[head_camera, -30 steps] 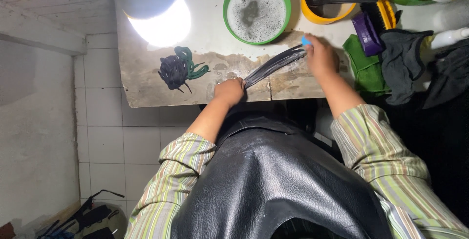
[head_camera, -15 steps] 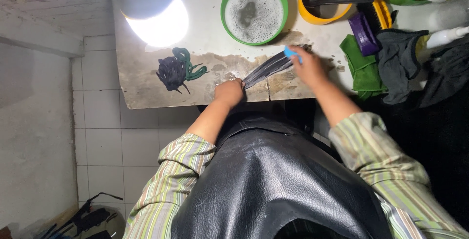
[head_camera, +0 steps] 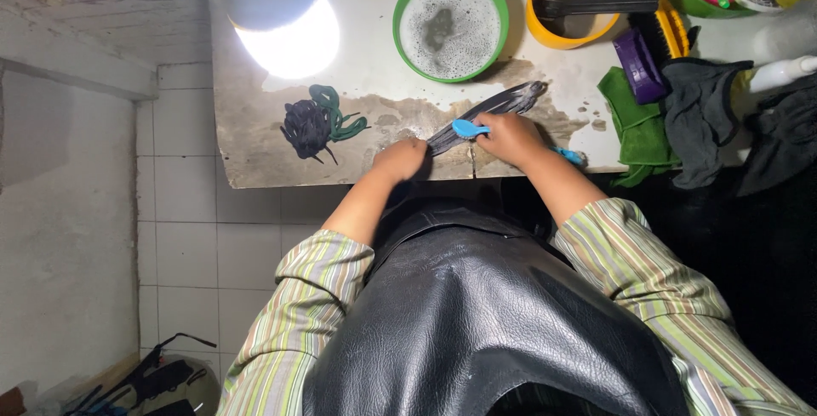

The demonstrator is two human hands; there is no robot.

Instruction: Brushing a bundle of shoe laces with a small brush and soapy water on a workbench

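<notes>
A bundle of dark wet shoelaces (head_camera: 498, 105) lies stretched across the stained white worktop (head_camera: 255, 135). My left hand (head_camera: 398, 159) pins the near end of the laces against the worktop edge. My right hand (head_camera: 509, 138) grips a small blue brush (head_camera: 468, 129), whose head rests on the laces close to my left hand. The brush handle's blue tip pokes out behind my wrist.
A green bowl of soapy water (head_camera: 451, 23) and a yellow bowl (head_camera: 572, 1) with a dark brush across it stand behind. A tangle of dark and green laces (head_camera: 317, 122) lies to the left. Green and grey cloths (head_camera: 672, 118) and a purple brush (head_camera: 638, 65) are right. A bright lamp (head_camera: 285, 16) shines.
My right hand has drawn the blue brush along the laces from their far right end toward my left hand. The left hand has stayed on the near end.
</notes>
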